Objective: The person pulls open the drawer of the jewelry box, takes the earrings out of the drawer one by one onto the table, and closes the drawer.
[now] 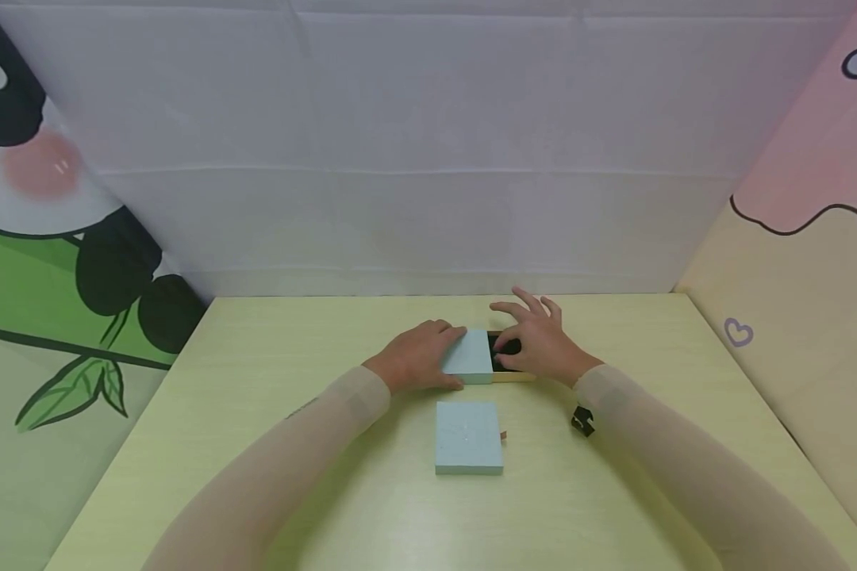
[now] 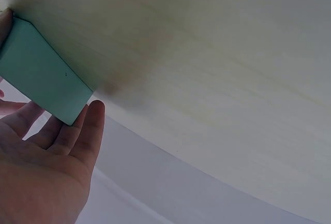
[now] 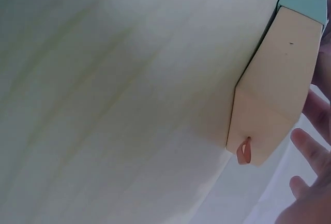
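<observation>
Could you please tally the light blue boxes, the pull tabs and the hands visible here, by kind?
Light blue boxes: 2 (far box, near box)
Pull tabs: 2 (far box's tab, near box's tab)
Hands: 2 (left hand, right hand)
Total: 6

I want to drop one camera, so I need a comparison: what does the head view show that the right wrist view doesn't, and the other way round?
Only the head view shows the closed box, the dark inside of the open one, and a small black object by the right sleeve.

Only the right wrist view shows the open box's pull loop, on the end of its drawer.

Both show that drawer partly out of its blue cover, the right hand at it, and the table.
</observation>
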The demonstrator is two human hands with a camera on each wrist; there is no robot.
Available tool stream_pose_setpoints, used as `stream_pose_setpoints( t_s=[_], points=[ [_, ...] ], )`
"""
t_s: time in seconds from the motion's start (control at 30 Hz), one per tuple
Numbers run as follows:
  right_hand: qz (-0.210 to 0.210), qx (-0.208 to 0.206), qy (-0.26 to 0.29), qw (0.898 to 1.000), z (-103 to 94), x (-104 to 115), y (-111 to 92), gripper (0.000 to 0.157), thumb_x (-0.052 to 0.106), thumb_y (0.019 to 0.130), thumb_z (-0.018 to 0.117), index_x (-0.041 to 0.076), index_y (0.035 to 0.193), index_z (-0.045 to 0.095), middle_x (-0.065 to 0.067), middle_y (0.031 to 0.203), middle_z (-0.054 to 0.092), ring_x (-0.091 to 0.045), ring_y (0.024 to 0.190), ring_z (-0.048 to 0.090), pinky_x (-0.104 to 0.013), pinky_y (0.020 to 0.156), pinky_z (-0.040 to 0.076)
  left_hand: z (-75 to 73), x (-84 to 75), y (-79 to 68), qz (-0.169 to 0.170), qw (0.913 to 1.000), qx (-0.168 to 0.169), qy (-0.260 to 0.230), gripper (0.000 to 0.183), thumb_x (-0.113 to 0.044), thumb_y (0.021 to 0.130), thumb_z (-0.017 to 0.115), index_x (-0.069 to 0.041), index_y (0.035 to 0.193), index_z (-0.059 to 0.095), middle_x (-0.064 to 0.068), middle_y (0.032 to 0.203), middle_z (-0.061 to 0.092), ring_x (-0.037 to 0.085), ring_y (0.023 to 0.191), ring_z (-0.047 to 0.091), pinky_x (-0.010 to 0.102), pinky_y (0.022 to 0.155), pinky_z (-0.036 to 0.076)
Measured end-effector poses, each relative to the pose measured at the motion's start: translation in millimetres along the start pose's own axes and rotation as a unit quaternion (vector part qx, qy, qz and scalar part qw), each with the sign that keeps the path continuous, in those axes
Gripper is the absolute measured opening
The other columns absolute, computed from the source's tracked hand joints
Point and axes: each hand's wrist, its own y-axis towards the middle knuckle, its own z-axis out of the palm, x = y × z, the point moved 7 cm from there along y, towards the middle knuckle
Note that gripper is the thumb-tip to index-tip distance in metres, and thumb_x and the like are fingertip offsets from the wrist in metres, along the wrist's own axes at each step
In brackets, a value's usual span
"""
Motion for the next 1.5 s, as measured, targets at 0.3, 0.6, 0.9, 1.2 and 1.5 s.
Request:
stream_pose_setpoints(
  t_s=[0.3, 0.6, 0.9, 1.2, 1.5],
  points=[
    [0.006, 0.008, 0.001, 1.0, 0.7, 2.2, 0.2, 0.005, 0.023, 0.099, 0.096, 0.027, 0.098, 0.093, -0.01, 0.18, 0.06, -0.05, 0.182, 0.023, -0.089, 0.136, 0.018, -0.8, -0.3, 0.0, -0.002, 1.0, 0.0, -0.002, 0.102, -0.054, 0.101, 0.094, -0.014, 0.181, 0.046, 0.014, 0.175, 0.06, 0.034, 0.158, 0.062, 0.051, 0.132, 0.056],
    [0.005, 0.009, 0.008, 1.0, 0.8, 4.4, -1.1, 0.007, 0.021, 0.098, 0.095, 0.026, 0.095, 0.091, -0.011, 0.178, 0.061, -0.051, 0.182, 0.024, -0.089, 0.135, 0.019, -1.8, -1.5, -1.6, -0.002, 1.0, 0.001, -0.009, 0.101, -0.053, 0.101, 0.094, -0.014, 0.181, 0.047, 0.014, 0.175, 0.06, 0.033, 0.157, 0.063, 0.051, 0.132, 0.056],
    [0.0, 0.008, 0.005, 1.0, 2.3, 4.0, -0.9, 0.01, 0.022, 0.099, 0.095, 0.026, 0.093, 0.088, -0.011, 0.176, 0.062, -0.051, 0.181, 0.026, -0.088, 0.134, 0.02, -1.9, -2.0, -1.2, -0.003, 1.0, 0.0, -0.009, 0.1, -0.052, 0.101, 0.094, -0.015, 0.181, 0.047, 0.013, 0.175, 0.06, 0.033, 0.157, 0.063, 0.051, 0.132, 0.056],
    [-0.005, 0.011, -0.002, 1.0, 4.2, 2.5, -0.4, 0.01, 0.023, 0.101, 0.094, 0.026, 0.094, 0.087, -0.011, 0.176, 0.062, -0.051, 0.181, 0.027, -0.088, 0.134, 0.021, -1.2, -2.3, -1.2, -0.004, 0.9999, -0.001, -0.01, 0.1, -0.052, 0.101, 0.094, -0.015, 0.181, 0.047, 0.013, 0.175, 0.06, 0.033, 0.158, 0.062, 0.051, 0.132, 0.056],
    [-0.013, 0.005, -0.005, 1.0, 1.5, 5.1, -1.1, 0.011, 0.021, 0.101, 0.094, 0.025, 0.093, 0.088, -0.011, 0.174, 0.064, -0.05, 0.18, 0.029, -0.086, 0.135, 0.021, -0.1, -1.3, 0.9, -0.002, 1.0, 0.0, -0.006, 0.1, -0.054, 0.102, 0.093, -0.015, 0.181, 0.047, 0.012, 0.176, 0.06, 0.033, 0.159, 0.061, 0.05, 0.132, 0.056]
  ],
)
